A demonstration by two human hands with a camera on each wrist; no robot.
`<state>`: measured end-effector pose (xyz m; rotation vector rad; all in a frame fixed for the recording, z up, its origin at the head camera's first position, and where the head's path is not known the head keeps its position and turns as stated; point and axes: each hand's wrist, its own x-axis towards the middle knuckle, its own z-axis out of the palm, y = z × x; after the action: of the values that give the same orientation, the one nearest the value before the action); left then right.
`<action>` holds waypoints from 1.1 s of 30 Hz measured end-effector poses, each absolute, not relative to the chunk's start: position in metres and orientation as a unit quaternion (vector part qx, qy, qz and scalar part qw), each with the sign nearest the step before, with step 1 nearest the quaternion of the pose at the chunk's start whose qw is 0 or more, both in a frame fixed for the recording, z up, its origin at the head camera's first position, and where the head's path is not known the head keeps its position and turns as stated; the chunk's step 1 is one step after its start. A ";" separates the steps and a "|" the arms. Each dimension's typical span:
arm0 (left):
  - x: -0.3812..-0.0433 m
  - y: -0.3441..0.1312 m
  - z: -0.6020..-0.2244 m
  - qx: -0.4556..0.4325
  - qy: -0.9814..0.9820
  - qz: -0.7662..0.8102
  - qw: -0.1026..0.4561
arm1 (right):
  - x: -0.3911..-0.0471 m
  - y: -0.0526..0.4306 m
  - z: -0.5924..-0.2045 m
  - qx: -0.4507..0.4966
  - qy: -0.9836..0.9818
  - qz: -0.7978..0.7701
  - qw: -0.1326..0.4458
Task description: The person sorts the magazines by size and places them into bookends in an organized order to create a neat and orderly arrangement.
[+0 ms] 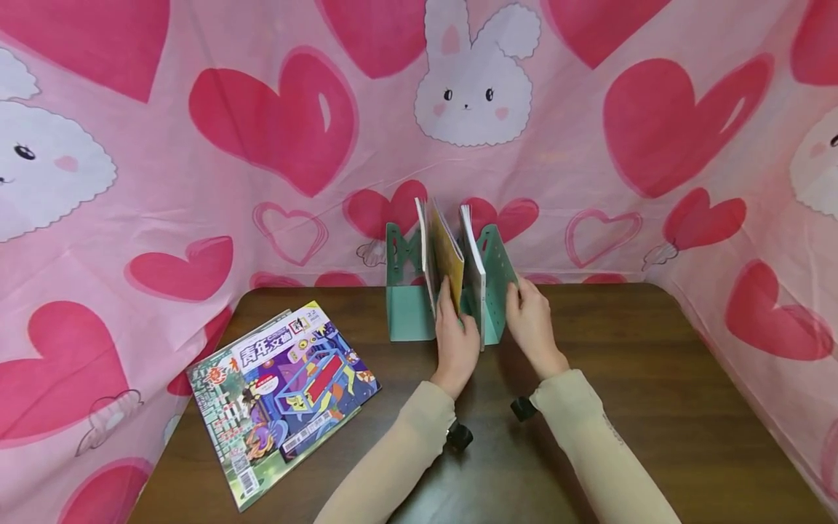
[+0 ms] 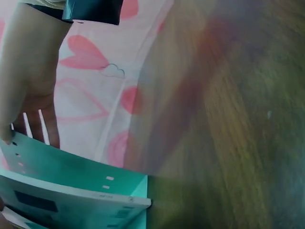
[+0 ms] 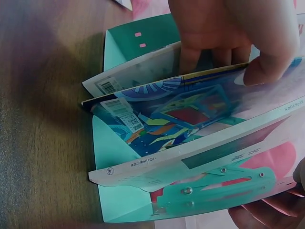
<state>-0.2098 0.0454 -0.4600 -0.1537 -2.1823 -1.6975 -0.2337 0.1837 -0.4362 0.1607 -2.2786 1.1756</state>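
Note:
A green book stand (image 1: 409, 313) with upright side panels stands at the back of the table. Several magazines are upright in it. My left hand (image 1: 457, 348) pinches one with a yellow face (image 1: 449, 251); the right wrist view shows its purple-blue cover (image 3: 190, 112), thumb on the top edge and fingers behind. A pale magazine (image 1: 422, 236) stands to its left and another white magazine (image 1: 474, 269) to its right. My right hand (image 1: 533, 324) grips the stand's right panel (image 1: 499, 284), with fingers on the outer face, as the left wrist view shows.
Two overlapping magazines, a purple one (image 1: 308, 378) over a green one (image 1: 242, 437), lie on the left of the brown wooden table (image 1: 641, 407). Pink cloth (image 1: 563, 167) with hearts and rabbits hangs behind and at both sides.

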 end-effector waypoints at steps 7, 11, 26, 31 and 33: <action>-0.202 0.036 -0.451 -0.066 -0.787 -0.596 0.144 | -0.234 0.183 -0.435 0.054 -0.854 0.443 0.268; -0.194 0.031 -0.442 -0.064 -0.791 -0.592 0.145 | -0.234 0.182 -0.435 0.054 -0.854 0.441 0.271; -0.161 0.015 -0.427 -0.133 -0.781 -0.564 0.232 | -0.236 0.186 -0.432 0.054 -0.855 0.435 0.277; -0.157 0.005 -0.428 -0.149 -0.776 -0.554 0.261 | -0.236 0.186 -0.432 0.057 -0.855 0.437 0.274; -0.155 0.001 -0.429 -0.156 -0.773 -0.555 0.264 | -0.236 0.185 -0.432 0.059 -0.856 0.436 0.272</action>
<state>-0.1553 0.0005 -0.4294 -0.4227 -2.0899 -1.5004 -0.2364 0.1848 -0.4321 0.1599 -2.3031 1.1747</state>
